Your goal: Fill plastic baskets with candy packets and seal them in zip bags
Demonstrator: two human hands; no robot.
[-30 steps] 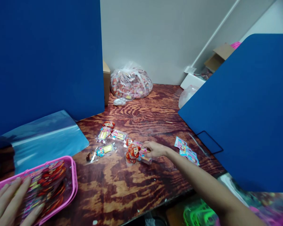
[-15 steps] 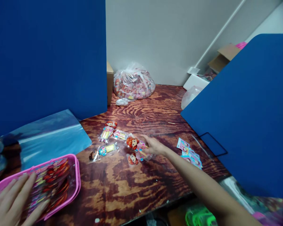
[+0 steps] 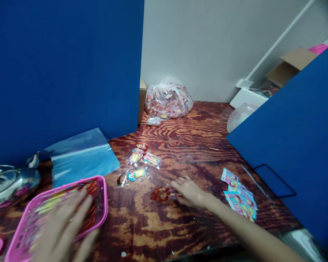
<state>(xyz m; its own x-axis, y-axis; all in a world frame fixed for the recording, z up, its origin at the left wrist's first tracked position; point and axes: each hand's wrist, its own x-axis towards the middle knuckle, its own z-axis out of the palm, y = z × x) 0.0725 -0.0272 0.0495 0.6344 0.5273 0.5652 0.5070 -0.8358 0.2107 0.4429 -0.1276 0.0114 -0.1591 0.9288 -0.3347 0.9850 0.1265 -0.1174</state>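
Note:
My left hand, blurred, is over the pink basket with its fingers spread. Inside the basket lie several clear packets with red-haired doll heads and yellow sticks. On the table, my right hand has its fingers closed around the lower end of doll packets, whose red-haired heads point left. How many it grips is hard to make out. Left of it rest a brown-haired doll packet and, further back, red-haired doll packets.
Printed cards are fanned out at the right, beside a blue panel. A stuffed clear bag stands by the wall. Blue plastic film and a shiny metal kettle lie at the left, before another blue panel.
The view has turned left. In my right hand, the red-haired packets that were fanned apart now lie together, lower on the table. My left hand has shifted toward the basket's right side.

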